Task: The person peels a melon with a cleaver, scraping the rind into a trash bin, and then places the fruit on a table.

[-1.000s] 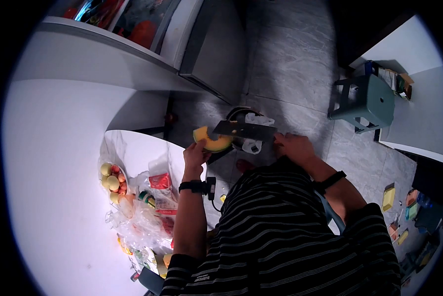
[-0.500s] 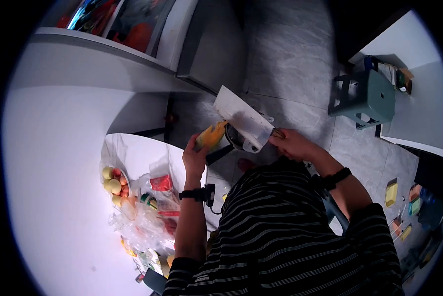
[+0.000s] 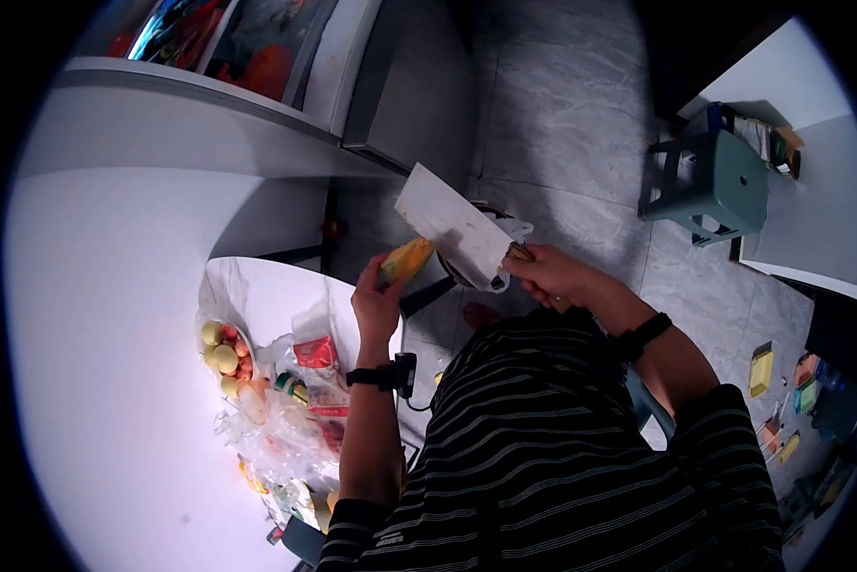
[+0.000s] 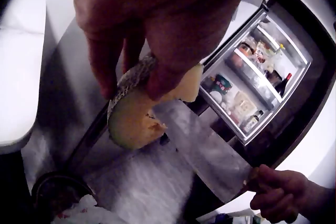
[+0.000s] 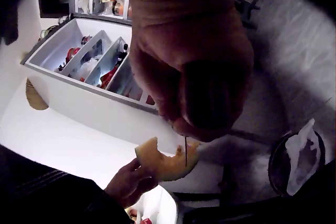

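Note:
My left hand grips a curved slice of orange-fleshed melon by its netted rind. The left wrist view shows the melon under the fingers, with the cleaver's blade against its inner side. My right hand holds the wooden handle of a wide cleaver, whose blade reaches toward the slice. From the right wrist the blade appears edge-on as a thin line beside the melon, below the right hand; the left hand holds the slice's far side.
Below the blade stands a bin lined with a white bag. At the left, a white table holds fruit and plastic bags. A green stool stands at the right. Open fridge compartments lie at the upper left.
The cleaver has turned from nearly level to slanted, its broad face now showing, and has shifted slightly left. The melon slice has tilted in my left hand. My right hand has moved slightly left.

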Tool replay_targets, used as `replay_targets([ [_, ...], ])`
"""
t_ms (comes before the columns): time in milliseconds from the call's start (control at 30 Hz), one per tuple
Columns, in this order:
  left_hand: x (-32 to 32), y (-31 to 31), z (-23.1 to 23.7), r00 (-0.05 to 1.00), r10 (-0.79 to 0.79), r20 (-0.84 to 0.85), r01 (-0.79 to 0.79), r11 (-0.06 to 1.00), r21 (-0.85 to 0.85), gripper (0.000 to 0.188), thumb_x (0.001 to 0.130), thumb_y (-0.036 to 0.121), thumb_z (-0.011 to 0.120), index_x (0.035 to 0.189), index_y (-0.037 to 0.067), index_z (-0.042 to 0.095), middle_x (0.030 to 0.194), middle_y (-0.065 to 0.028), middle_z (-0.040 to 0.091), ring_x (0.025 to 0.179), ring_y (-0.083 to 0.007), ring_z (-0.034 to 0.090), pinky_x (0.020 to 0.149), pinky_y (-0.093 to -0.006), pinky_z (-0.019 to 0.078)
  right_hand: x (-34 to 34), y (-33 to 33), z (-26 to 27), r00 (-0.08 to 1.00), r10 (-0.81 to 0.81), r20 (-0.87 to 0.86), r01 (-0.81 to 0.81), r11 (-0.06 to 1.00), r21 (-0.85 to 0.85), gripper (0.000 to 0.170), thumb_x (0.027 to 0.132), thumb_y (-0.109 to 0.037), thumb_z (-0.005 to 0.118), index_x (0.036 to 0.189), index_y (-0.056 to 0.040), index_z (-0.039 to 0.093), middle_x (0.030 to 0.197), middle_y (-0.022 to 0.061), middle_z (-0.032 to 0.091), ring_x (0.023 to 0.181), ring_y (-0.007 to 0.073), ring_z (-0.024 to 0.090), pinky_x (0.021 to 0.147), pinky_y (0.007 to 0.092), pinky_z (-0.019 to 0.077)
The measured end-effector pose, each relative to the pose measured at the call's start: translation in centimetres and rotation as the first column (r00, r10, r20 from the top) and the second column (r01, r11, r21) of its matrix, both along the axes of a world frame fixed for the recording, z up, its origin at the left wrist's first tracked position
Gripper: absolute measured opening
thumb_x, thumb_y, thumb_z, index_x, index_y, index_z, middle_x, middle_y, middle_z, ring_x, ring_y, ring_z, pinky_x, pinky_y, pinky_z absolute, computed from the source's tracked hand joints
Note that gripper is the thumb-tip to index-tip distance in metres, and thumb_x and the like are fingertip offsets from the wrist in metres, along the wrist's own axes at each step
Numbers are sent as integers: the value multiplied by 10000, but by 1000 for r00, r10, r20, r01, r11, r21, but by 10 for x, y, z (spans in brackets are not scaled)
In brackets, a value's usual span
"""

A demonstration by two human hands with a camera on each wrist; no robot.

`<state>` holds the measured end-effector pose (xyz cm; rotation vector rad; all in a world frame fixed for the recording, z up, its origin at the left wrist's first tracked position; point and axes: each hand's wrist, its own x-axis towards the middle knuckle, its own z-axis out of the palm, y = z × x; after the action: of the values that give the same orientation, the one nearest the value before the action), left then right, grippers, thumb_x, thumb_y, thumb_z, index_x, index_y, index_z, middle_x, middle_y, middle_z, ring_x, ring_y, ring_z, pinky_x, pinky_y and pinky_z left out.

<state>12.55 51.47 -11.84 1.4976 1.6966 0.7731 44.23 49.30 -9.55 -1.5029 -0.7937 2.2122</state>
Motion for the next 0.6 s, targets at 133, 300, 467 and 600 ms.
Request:
replay_targets([
  [133, 3, 5, 0, 997, -38, -62, 40, 999, 25, 407, 794, 82, 685, 1190, 72, 595, 1056, -114, 643, 880, -196, 649, 749, -287, 515, -7, 2, -4, 997, -5, -83, 2, 999, -33, 317, 915, -375, 603, 963, -67, 544, 652, -5, 492, 492, 96, 443, 429, 264, 382],
  [300, 12, 11, 2, 996, -42, -76, 41, 999, -5, 414, 792, 96, 695, 1194, 73, 594, 1063, -123, 644, 883, -207, 651, 741, -300, 521, -13, 1, -3, 996, -10, -89, 2, 996, -85, 273, 909, -361, 612, 1003, -115, 536, 642, -32, 464, 477, 77, 408, 431, 252, 386],
  [467, 16, 18, 9, 995, -70, -75, 69, 997, -23, 420, 781, 104, 704, 1185, 58, 601, 1052, -133, 652, 895, -216, 657, 757, -295, 517, -11, 2, 3, 993, -58, -104, 43, 989, -143, 280, 902, -367, 620, 989, -113, 540, 645, -28, 469, 481, 79, 424, 427, 249, 387],
  [600, 17, 22, 12, 977, -85, -197, 87, 996, 0, 440, 759, 121, 712, 1181, 49, 611, 1002, -147, 676, 902, -206, 663, 747, -294, 521, -12, 2, 7, 1000, -21, -18, 21, 1000, 15, 282, 904, -363, 614, 980, -102, 539, 643, -26, 466, 484, 80, 427, 433, 252, 392],
])
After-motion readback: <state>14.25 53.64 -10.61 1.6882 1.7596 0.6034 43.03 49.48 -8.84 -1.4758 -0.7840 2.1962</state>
